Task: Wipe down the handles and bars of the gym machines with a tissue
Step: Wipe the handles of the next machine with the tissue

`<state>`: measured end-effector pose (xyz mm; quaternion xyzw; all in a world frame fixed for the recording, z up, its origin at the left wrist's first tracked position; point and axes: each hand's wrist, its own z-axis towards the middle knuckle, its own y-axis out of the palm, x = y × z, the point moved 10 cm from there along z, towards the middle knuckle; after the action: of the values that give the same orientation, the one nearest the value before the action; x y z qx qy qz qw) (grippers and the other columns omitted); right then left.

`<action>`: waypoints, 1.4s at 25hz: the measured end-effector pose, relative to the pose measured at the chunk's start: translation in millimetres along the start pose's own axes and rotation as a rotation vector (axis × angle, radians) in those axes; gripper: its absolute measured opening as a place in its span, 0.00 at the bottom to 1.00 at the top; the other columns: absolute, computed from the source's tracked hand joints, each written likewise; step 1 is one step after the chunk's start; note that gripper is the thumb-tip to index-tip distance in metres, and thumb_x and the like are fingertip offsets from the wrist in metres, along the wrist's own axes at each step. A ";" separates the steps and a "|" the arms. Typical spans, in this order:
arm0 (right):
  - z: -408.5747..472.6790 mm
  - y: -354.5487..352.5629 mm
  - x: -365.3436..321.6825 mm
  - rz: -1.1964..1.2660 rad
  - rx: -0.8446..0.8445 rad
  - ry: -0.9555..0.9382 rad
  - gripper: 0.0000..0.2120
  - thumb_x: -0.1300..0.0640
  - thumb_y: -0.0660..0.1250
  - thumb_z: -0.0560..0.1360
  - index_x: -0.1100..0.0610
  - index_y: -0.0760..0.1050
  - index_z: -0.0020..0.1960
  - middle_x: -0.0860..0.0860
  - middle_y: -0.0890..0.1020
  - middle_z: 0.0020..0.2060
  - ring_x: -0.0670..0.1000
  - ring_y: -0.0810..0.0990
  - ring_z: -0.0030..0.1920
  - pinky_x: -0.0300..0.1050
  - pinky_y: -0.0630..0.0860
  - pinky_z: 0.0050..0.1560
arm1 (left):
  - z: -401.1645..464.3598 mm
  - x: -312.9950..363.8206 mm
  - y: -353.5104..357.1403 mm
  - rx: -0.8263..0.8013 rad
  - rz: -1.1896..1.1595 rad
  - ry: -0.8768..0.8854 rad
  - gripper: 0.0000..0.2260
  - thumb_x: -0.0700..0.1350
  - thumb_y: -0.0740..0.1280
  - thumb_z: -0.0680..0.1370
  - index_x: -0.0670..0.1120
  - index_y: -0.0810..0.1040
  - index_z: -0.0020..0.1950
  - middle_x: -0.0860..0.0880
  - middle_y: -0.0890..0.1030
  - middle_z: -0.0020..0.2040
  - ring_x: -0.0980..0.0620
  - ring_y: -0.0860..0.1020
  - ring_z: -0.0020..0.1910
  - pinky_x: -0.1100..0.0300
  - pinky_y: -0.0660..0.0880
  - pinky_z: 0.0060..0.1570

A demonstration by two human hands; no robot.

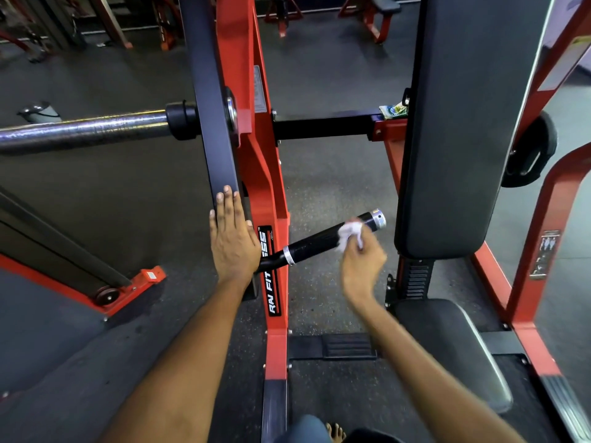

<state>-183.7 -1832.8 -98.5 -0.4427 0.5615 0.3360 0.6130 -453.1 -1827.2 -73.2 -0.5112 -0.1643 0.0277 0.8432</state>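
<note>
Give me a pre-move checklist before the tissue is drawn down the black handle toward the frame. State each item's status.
1. Tissue gripped by the right hand: ok.
2. Tissue touching the black handle near its silver end cap: ok.
3. Left hand flat on the dark lever arm, steadying it: ok.
4. Handle's path down to the silver collar unobstructed: ok.
5. Tissue clean enough to keep wiping: cannot tell, it is bunched and blurred.
6. Underside of the handle already wiped: cannot tell, hidden from the head view.
</note>
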 end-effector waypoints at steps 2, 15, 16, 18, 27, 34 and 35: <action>26.0 -13.7 -30.5 -0.381 -0.028 -0.442 0.21 0.75 0.59 0.74 0.60 0.75 0.62 0.52 0.78 0.58 0.48 0.74 0.60 0.41 0.71 0.63 | 0.1 -0.2 0.2 0.001 0.004 -0.002 0.27 0.41 0.53 0.81 0.41 0.50 0.79 0.45 0.49 0.79 0.49 0.46 0.78 0.50 0.46 0.77; 34.8 43.4 -36.5 -0.858 -0.184 -0.615 0.19 0.73 0.58 0.72 0.60 0.75 0.60 0.59 0.75 0.62 0.59 0.69 0.67 0.54 0.67 0.68 | 0.3 -0.7 1.7 0.012 0.011 0.003 0.26 0.42 0.51 0.81 0.40 0.51 0.78 0.44 0.50 0.79 0.49 0.46 0.78 0.49 0.48 0.76; 49.8 35.8 -34.0 -1.025 -0.146 -0.546 0.17 0.71 0.60 0.73 0.61 0.74 0.60 0.60 0.76 0.61 0.59 0.68 0.67 0.54 0.60 0.72 | 0.5 -0.3 1.4 0.014 0.013 0.005 0.26 0.42 0.51 0.81 0.40 0.51 0.78 0.44 0.50 0.79 0.49 0.46 0.78 0.49 0.48 0.76; 44.4 60.4 -27.7 -1.182 -0.247 -0.531 0.14 0.66 0.62 0.75 0.61 0.73 0.60 0.58 0.79 0.56 0.56 0.74 0.62 0.51 0.56 0.73 | -0.5 -0.7 1.5 0.014 0.016 0.007 0.26 0.42 0.51 0.81 0.40 0.51 0.78 0.44 0.50 0.79 0.49 0.46 0.78 0.49 0.49 0.76; -57.5 100.1 4.3 -0.992 -0.760 -1.213 0.24 0.69 0.61 0.71 0.61 0.71 0.66 0.58 0.73 0.66 0.54 0.71 0.66 0.49 0.60 0.69 | -1.0 1.0 0.6 -0.016 0.003 0.022 0.27 0.42 0.51 0.80 0.40 0.50 0.79 0.44 0.50 0.79 0.48 0.47 0.78 0.51 0.44 0.76; 10.3 8.3 -11.2 -0.947 -0.437 -0.708 0.26 0.71 0.51 0.74 0.61 0.68 0.70 0.57 0.68 0.70 0.56 0.65 0.71 0.49 0.59 0.72 | 1.1 5.8 2.4 -0.088 0.060 0.064 0.27 0.42 0.51 0.82 0.39 0.44 0.78 0.42 0.46 0.79 0.46 0.44 0.78 0.49 0.42 0.76; 11.6 -9.0 -11.0 -0.844 -0.307 -0.555 0.25 0.72 0.54 0.73 0.60 0.71 0.68 0.57 0.71 0.68 0.55 0.68 0.69 0.48 0.63 0.71 | 2.0 4.9 2.9 -0.111 0.064 0.051 0.27 0.42 0.52 0.83 0.39 0.43 0.78 0.42 0.45 0.79 0.45 0.43 0.78 0.49 0.41 0.76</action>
<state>-172.6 -1824.6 -86.4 -0.6092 0.0952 0.2429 0.7489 -448.7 -1823.0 -73.7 -0.5626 -0.1276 0.0325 0.8162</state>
